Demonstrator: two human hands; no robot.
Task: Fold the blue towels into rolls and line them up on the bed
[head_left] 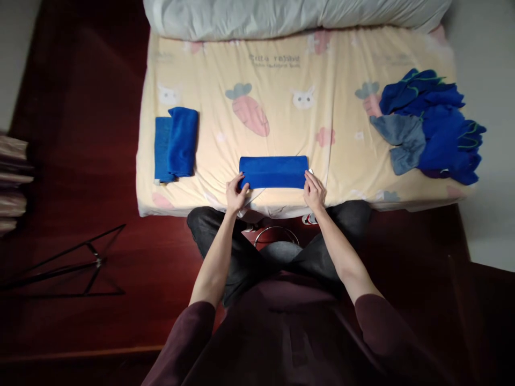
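Observation:
A blue towel (273,172), folded into a long flat strip, lies crosswise on the bed near its front edge. My left hand (236,193) pinches its left end, with the thumb along the lower corner. At the opposite end my right hand (314,191) has its fingers closed on the lower right corner, where a small white tag sticks out. Off to the left, folded blue towels (184,142) overlap each other. A loose heap of blue towels (446,134) with green edging sits at the right, a grey-blue cloth (404,139) among them.
The bed (281,107) has a yellow sheet with carrots and rabbits. A rolled pale quilt (289,19) runs along its far side. A black tripod (96,262) stands on the red-brown floor at left, near a curtain (12,185). A white wall (486,134) borders the right.

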